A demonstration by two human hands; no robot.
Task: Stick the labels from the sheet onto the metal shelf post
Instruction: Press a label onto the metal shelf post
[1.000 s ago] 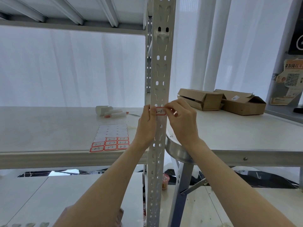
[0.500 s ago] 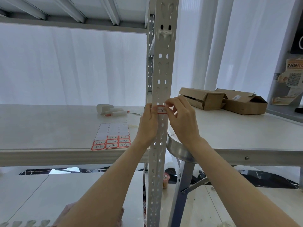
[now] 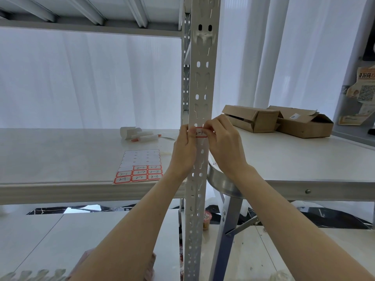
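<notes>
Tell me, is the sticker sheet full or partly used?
Partly used: the label sheet has blank backing on top and red-bordered labels only in its bottom rows.

Storeroom, metal shelving (image 3: 203,82), cardboard boxes (image 3: 255,118)

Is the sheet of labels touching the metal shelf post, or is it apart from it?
Apart. The head view shows bare shelf surface between the label sheet and the metal shelf post; the left hand sits between them.
</notes>
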